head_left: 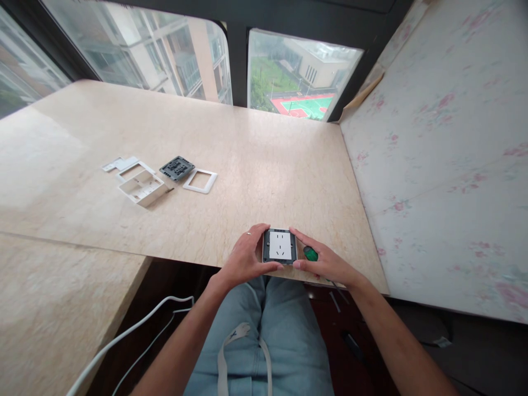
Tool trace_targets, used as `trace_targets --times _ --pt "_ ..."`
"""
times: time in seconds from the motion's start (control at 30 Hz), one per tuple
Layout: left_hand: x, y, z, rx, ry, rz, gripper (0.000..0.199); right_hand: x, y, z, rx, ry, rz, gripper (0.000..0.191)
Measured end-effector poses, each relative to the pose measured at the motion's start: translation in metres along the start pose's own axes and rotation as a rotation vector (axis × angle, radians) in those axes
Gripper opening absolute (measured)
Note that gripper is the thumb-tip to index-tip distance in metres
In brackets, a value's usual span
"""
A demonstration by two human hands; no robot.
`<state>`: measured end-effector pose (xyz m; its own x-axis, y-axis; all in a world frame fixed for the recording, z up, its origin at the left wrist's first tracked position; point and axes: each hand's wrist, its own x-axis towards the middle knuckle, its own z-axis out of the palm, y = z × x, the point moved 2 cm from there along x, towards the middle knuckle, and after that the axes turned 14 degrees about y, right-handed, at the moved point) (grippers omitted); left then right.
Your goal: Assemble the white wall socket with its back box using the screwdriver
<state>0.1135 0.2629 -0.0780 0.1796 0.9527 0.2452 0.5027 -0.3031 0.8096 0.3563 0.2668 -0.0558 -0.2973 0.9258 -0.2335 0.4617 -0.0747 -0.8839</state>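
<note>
Held face up at the near edge of the desk (264,159): socket module (280,246), with left hand (242,256) and right hand (325,262) half-closed around opposite sides, apparently for level support. Green handle (311,253) within right hand's curl, probably for quick access.

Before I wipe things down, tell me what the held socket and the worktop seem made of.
Socket: probably hard plastic, a smooth white face on a dark grey, moulded-looking base. Worktop: polished marble or a stone-look surface; cream veining and soft window glare leave either possible.
</note>
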Motion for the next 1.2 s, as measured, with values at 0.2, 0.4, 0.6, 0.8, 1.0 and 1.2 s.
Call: trace_targets --times 0.2,0.4,0.6,0.8,1.0,1.2 --pt "0.000 0.010 0.004 0.061 0.020 0.077 0.102 0.000 0.003 0.000 0.005 0.000 0.014 0.092" --pt "0.007 0.019 0.017 0.129 0.058 0.306 0.077 0.002 0.007 0.001 -0.010 0.014 -0.004 0.094" --pt "0.012 0.011 0.022 0.153 0.025 0.341 0.070 0.000 0.007 0.002 -0.015 0.042 0.009 0.092" --pt "0.012 0.014 0.023 0.146 0.036 0.324 0.072 -0.010 -0.009 -0.012 0.140 0.249 0.151 0.078" --pt "0.012 0.014 0.023 0.146 0.033 0.319 0.072 -0.004 -0.048 -0.016 -0.327 0.436 -0.183 0.018" --pt "0.012 0.012 0.024 0.144 0.041 0.326 0.069 0.021 -0.062 0.001 -0.561 0.190 -0.037 0.007"
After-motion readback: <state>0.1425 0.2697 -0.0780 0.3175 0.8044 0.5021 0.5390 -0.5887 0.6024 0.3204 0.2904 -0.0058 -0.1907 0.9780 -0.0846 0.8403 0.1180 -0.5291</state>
